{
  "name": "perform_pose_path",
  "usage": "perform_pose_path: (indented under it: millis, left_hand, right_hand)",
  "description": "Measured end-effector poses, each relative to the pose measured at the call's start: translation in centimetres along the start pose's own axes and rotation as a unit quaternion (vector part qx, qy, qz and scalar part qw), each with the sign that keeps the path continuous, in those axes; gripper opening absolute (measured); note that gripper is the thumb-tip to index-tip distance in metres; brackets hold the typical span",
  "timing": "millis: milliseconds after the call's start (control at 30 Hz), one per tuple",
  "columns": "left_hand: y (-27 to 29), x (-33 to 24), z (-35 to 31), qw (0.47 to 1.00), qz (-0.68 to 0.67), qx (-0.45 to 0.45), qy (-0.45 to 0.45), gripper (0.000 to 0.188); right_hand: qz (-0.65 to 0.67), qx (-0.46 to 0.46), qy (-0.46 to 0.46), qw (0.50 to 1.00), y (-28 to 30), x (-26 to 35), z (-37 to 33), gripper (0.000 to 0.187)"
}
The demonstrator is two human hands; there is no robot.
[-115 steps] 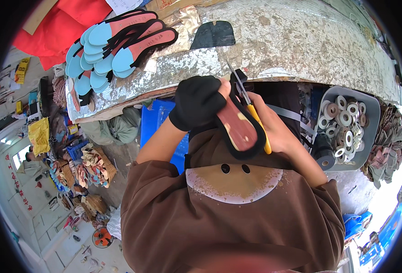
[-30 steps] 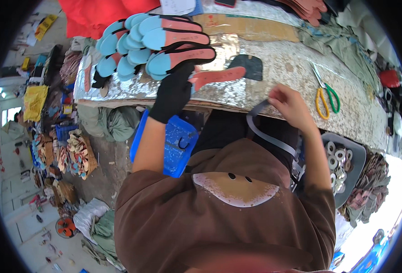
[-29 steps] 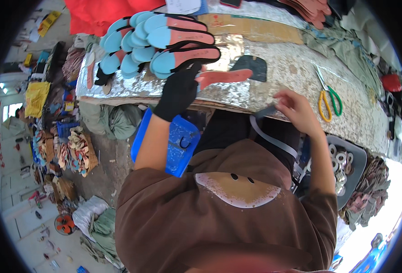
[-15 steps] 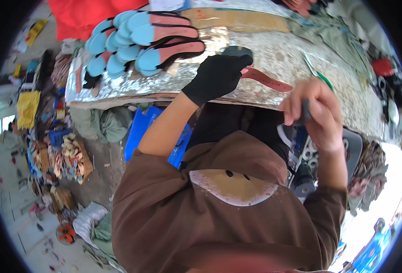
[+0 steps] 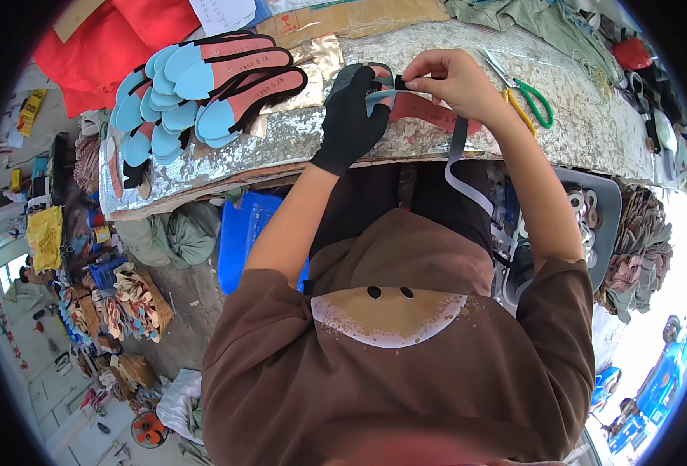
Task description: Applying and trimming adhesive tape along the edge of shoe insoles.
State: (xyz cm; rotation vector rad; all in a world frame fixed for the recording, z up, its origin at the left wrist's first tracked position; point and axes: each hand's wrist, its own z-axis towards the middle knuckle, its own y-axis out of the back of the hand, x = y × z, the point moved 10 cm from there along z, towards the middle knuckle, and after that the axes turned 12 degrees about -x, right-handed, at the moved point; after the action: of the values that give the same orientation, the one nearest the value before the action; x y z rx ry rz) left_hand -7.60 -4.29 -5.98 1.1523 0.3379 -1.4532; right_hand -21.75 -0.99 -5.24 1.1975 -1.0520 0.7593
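My left hand, in a black glove with bare fingertips, grips a pink insole above the bench's near edge. A strip of light blue shows under its thumb, and a dark rounded part shows beyond its fingers. Bare, my right hand pinches the black end of a tape close to the insole's upper edge. From there the tape hangs past the bench edge, its pale side turning outward lower down. Left of my gloved hand lies an overlapping pile of pink and blue insoles with black edging.
Green-handled scissors and a yellow-handled tool lie right of my right hand. Below the bench are a blue plastic seat or bin and a grey tub with tape rolls. Red cloth and cardboard lie at the back.
My right hand has moved up and left from the bench's near edge to the insole, bringing the tape end with it. My left hand keeps its hold on the insole. The view has shifted.
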Motion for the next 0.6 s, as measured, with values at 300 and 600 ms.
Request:
perform_pose_path:
  millis: [300,600]
  left_hand:
    - [-0.1,0.1,-0.2,1.0,-0.018,-0.006,0.007,0.034]
    - [0.0,-0.9,-0.4,0.998,-0.002,-0.036,-0.045,0.03]
  right_hand:
    - [-0.047,0.044,0.036,0.997,-1.2,-0.3,1.0,0.018]
    - [-0.241,-0.034,0.132,0.961,-1.9,1.9,-0.9,0.017]
